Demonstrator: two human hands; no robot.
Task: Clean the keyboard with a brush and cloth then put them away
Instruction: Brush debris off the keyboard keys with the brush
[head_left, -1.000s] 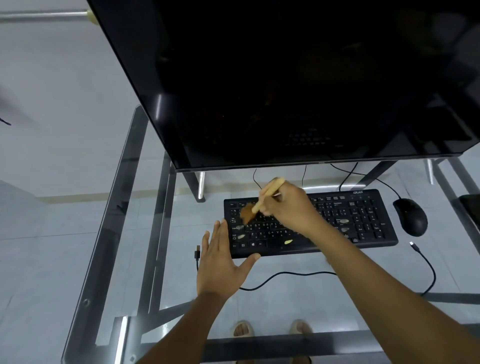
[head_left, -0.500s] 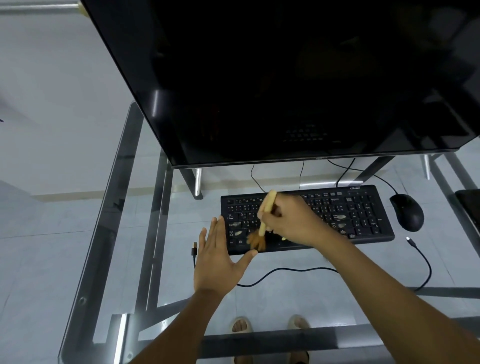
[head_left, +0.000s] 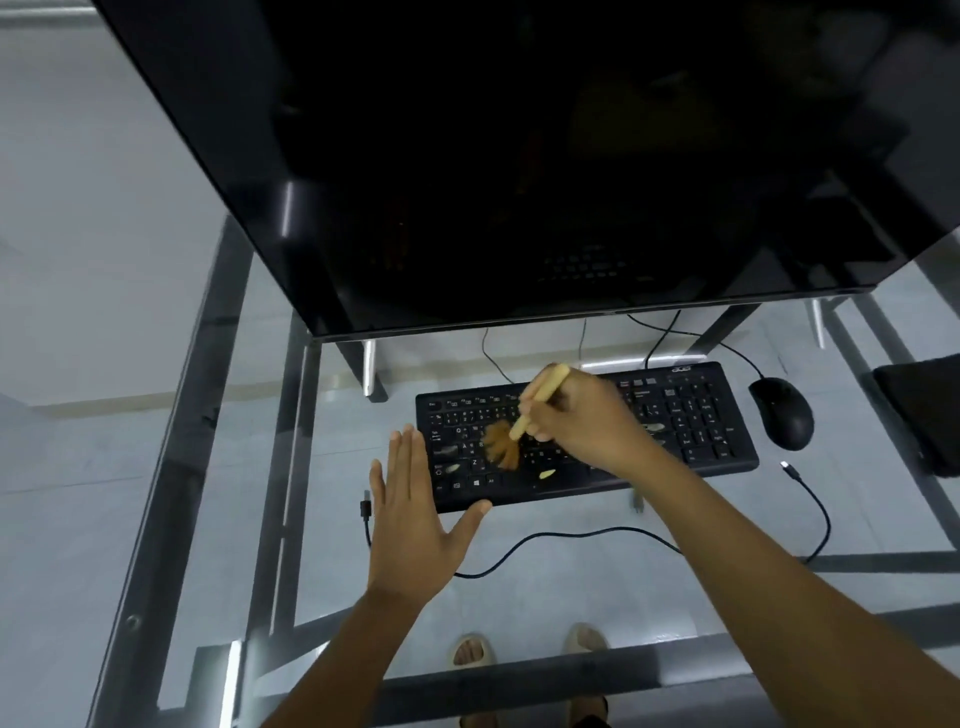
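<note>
The right hand (head_left: 582, 421) is sweeping the brush (head_left: 506, 441) back up from the keyboard's (head_left: 696, 415) near edge toward its middle rows.

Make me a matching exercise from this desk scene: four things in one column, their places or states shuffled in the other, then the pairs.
1. wooden-handled brush
2. black computer mouse
3. left hand
4. loose black USB plug

a. flat at the black keyboard's left end
b. gripped by the right hand
c. right of the keyboard
d. on the glass, left of the left hand

Pairs: 1-b, 2-c, 3-a, 4-d
</note>
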